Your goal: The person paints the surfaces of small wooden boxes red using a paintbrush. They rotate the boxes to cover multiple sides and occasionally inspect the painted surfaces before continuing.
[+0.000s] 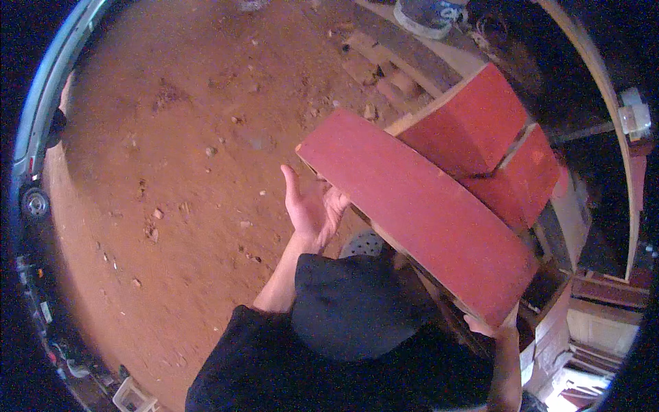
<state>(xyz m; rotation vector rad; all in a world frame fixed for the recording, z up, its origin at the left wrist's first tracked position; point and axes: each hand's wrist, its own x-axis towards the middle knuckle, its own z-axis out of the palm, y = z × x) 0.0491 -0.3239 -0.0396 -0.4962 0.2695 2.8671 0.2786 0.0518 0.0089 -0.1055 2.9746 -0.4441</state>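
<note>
Above the reddish dirt floor [171, 123], I see the long red board [419, 213] slanting before the person, just beside other red pieces [473, 127]. The left hand [316, 209] has its thumb spread wide and its fingers at the board's edge; the right hand [489, 326] touches the near end, but whether its fingers pinch, I cannot tell.

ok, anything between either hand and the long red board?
Nothing visible. The left hand is open at the long red board's left edge, the right hand at its near end. The underside is hidden.
</note>
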